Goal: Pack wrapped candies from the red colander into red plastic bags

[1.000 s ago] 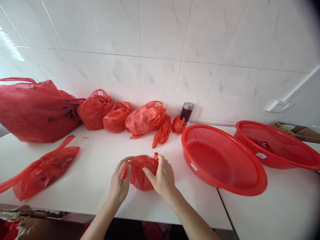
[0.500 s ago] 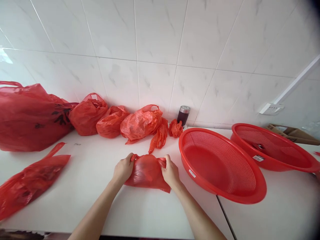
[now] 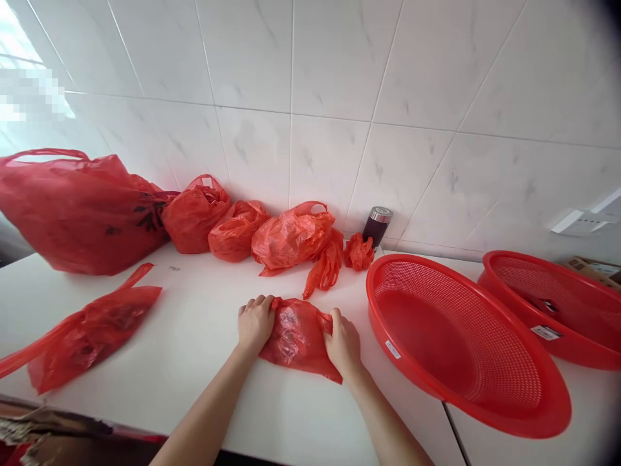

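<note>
A small red plastic bag point(image 3: 297, 335) lies on the white counter point(image 3: 194, 349) in front of me. My left hand point(image 3: 255, 321) grips its left edge with curled fingers. My right hand point(image 3: 343, 342) grips its right edge the same way. The bag is stretched between both hands and rests on the counter. What is inside it cannot be made out.
A red mesh basket point(image 3: 460, 343) sits just right of my hands, a second red basket point(image 3: 557, 310) behind it. Several filled red bags point(image 3: 291, 236) line the tiled wall, with a large red bag point(image 3: 77, 210) at left, a flat bag point(image 3: 87, 330) near the front edge and a dark jar point(image 3: 377, 225).
Both hands shifted from the top of the bag to its two sides. The bag went from bunched and rounded to flatter and pulled wide on the counter.
</note>
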`<state>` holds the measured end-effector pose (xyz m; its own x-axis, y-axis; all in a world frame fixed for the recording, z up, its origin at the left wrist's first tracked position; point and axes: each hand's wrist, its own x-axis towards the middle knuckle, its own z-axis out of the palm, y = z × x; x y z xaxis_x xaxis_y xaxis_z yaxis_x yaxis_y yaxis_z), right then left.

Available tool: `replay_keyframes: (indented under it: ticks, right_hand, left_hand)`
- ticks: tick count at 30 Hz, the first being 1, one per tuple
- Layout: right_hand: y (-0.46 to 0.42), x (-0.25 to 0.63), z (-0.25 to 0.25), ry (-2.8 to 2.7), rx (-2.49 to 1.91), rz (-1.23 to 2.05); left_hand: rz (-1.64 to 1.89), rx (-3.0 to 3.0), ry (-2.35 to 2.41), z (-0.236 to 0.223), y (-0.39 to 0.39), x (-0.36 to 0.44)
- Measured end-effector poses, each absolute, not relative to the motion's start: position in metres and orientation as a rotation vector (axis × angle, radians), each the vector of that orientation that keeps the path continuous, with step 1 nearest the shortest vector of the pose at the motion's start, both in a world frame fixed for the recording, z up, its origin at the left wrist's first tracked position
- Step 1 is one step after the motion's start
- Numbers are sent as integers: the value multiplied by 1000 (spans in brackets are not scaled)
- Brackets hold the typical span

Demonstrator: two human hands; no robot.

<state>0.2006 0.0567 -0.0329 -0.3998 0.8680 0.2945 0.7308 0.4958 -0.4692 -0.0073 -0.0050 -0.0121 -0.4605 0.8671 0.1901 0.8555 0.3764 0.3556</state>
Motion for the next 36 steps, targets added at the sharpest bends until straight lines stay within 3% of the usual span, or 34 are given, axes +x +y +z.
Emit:
replay_keyframes:
  ticks: [15, 25, 30, 36]
  right_hand:
    - [20, 202, -26, -2088, -1133, 793]
    - [33, 216, -13, -1814, -1045, 1120]
    - [29, 218, -12, -1843, -1012, 1095]
    - [33, 223, -14, -1826, -995, 1050]
  left_hand:
    - [1209, 984, 2412, -9, -40, -70]
    - [1182, 1410, 2445, 52, -62, -36]
    - [902, 1873, 2138, 49, -42, 17]
    - [835, 1723, 2193, 57, -50, 2]
